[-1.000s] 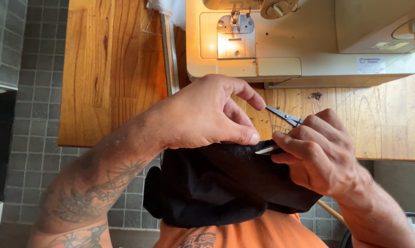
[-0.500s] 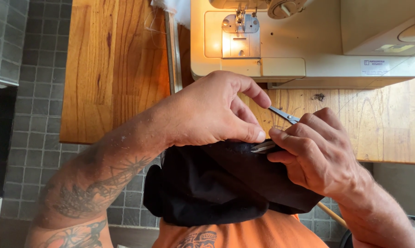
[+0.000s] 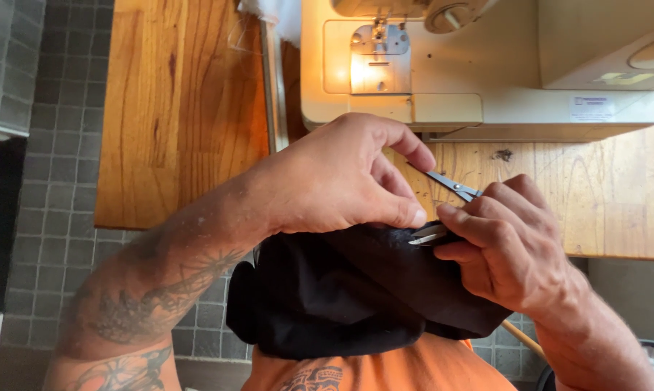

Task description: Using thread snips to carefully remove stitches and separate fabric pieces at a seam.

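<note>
The left hand (image 3: pixel 334 181) pinches the top edge of a black cloth (image 3: pixel 341 297), thumb and fingers pressed together on the fold. The right hand (image 3: pixel 508 246) is closed on small metal snips (image 3: pixel 442 210); one thin blade pokes up past the fingers and another tip lies right at the cloth edge, touching it or just beside it. The cloth hangs in a bunch below both hands, in front of the near edge of the wooden counter (image 3: pixel 182 108), over the person's orange shirt (image 3: pixel 385 369). It is not lying on the counter. A cream sewing machine (image 3: pixel 486 80) stands at the back right of the counter, with its little lamp on. The cloth looks soft, floppy and light, so it would sag and slip if held loosely. It seems best held tight, close to the edge being worked on. The snips look sharp at the tips.
</note>
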